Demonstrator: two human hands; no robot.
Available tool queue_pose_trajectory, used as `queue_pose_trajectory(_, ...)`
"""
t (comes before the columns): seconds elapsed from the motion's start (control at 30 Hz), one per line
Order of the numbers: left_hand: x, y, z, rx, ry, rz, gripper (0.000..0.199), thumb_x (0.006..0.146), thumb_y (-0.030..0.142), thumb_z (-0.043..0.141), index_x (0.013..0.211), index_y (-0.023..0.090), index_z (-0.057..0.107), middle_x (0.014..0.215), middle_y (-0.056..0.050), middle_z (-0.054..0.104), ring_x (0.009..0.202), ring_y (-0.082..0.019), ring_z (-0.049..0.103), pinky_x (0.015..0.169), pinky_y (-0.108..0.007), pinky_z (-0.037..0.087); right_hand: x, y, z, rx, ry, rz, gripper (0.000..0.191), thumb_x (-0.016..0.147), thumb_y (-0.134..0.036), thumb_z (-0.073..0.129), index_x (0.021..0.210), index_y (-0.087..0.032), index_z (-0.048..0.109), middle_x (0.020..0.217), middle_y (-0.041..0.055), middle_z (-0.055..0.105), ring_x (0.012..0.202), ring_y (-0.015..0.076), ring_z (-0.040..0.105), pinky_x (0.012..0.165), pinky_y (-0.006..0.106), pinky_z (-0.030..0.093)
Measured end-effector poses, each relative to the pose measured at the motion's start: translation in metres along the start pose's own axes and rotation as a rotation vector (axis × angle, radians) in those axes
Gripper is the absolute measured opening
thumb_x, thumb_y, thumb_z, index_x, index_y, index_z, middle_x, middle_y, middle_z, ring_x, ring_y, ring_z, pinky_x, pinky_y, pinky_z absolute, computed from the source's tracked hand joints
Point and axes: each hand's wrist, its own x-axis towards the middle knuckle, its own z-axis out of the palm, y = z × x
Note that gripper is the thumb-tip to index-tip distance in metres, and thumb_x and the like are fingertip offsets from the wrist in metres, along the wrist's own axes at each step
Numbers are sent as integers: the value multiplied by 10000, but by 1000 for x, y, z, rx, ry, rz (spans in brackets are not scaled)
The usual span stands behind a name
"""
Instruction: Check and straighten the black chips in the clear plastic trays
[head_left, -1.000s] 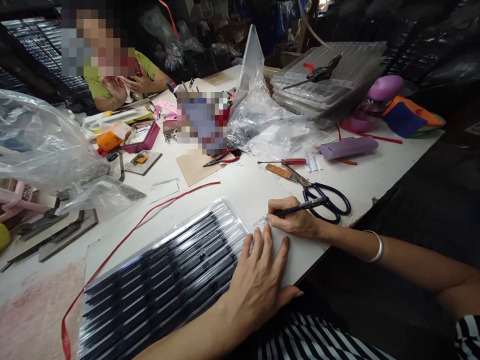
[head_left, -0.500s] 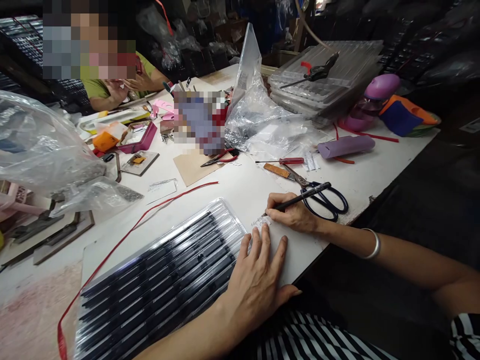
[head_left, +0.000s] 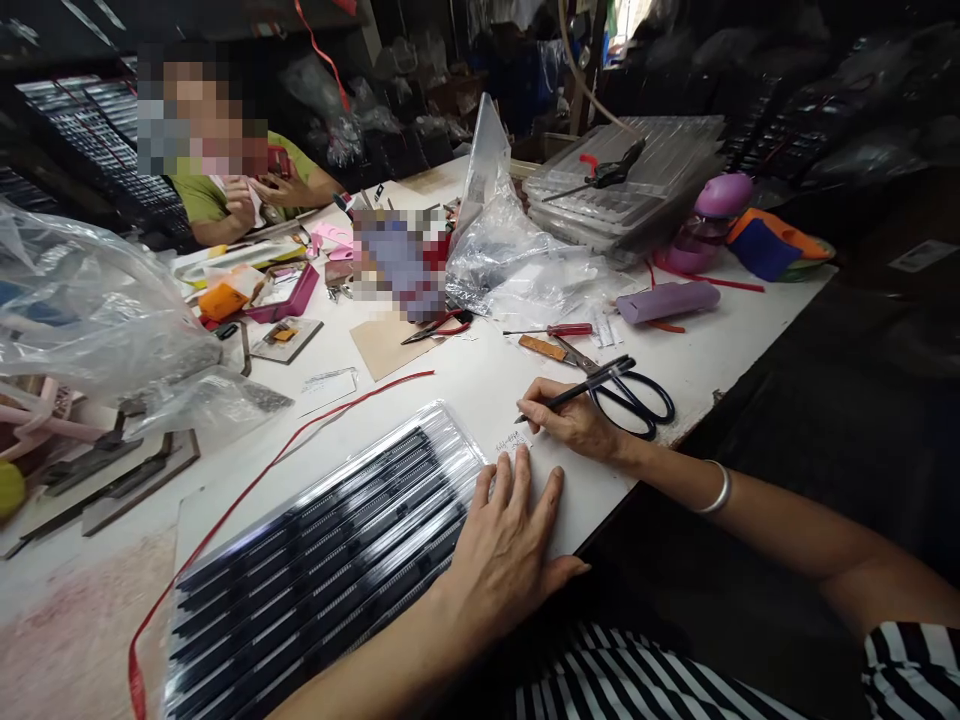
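Observation:
My right hand [head_left: 566, 418] is closed round a black pen [head_left: 589, 383], its tip just above a small white paper [head_left: 512, 442] with handwriting on it. My left hand [head_left: 506, 540] lies flat with its fingers spread, the fingertips at the lower edge of that paper. Beside and partly under my left arm lies a clear plastic tray [head_left: 322, 540] with rows of black strips. Scissors with dark blue handles [head_left: 636, 400] rest just behind my right hand. A long red ribbon [head_left: 247, 490] runs along the tray's left side.
Behind the paper lie a red-handled screwdriver [head_left: 566, 329], pliers [head_left: 442, 325] and a purple case [head_left: 667, 301]. Clear plastic bags [head_left: 525, 260] and stacked clear trays [head_left: 622, 180] stand farther back. At the back left, a person in green [head_left: 206, 205] holds something red.
The pen tip has shifted slightly left and up off the writing on the paper. My left hand keeps its place by the paper. The camera view has tilted slightly.

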Motion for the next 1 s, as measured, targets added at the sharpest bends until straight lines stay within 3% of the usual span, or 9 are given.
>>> queue_pose_trajectory(0.17, 0, 0, 3, 8, 17, -8, 808, 791, 723, 348, 1406, 198, 341, 1433, -258, 355, 1293, -410, 373, 1022, -526, 297, -2, -4, -1, -82, -94, -36, 74, 772, -206, 584, 735, -180, 526, 642, -30, 541, 596, 108, 476, 563, 234, 387)
queue_pose_trajectory(0.33, 1, -2, 5, 3, 18, -2, 823, 779, 736, 356, 1402, 199, 346, 1412, -244, 395, 1296, -415, 365, 1021, -523, 293, -2, 2, 0, -148, -93, -40, 157, 689, -93, 515, 607, -194, 426, 526, -71, 413, 504, 83, 358, 487, 220, 292)
queue_pose_trajectory(1.0, 2, -1, 3, -9, -3, 0, 817, 781, 717, 389, 1406, 194, 343, 1417, -254, 380, 1309, -423, 342, 1031, -525, 282, -1, 6, 3, -203, -131, -89, 165, 717, -95, 486, 623, -198, 401, 546, -70, 393, 516, 80, 339, 501, 216, 288)
